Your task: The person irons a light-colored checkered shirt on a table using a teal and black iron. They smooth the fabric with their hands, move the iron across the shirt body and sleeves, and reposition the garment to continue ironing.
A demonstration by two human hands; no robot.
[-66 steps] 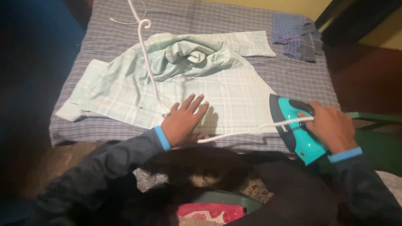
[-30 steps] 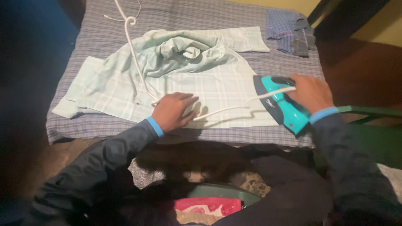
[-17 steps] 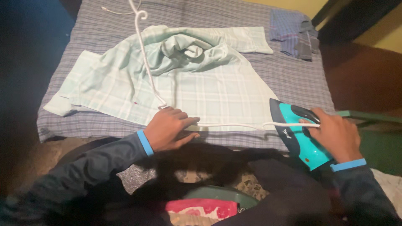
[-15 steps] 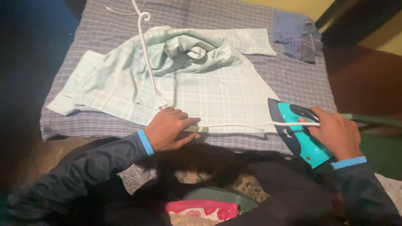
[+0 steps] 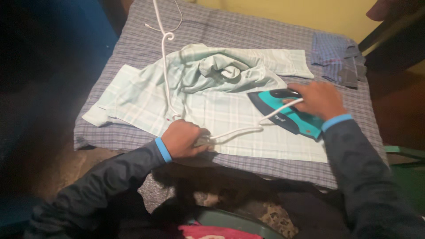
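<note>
Since half a second earlier my right hand [image 5: 319, 98], its grip closed on the teal iron [image 5: 287, 116], pushed it onto the shirt [image 5: 212, 95]; my left hand [image 5: 183, 139] pinched the hem and white cord [image 5: 234, 132].

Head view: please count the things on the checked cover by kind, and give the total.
Pale green checked shirt, under the iron: 1
Teal iron, gripped by the right hand: 1
White cord, its near part in the closed left hand: 1
Folded blue checked cloth: 1
Total: 4
</note>
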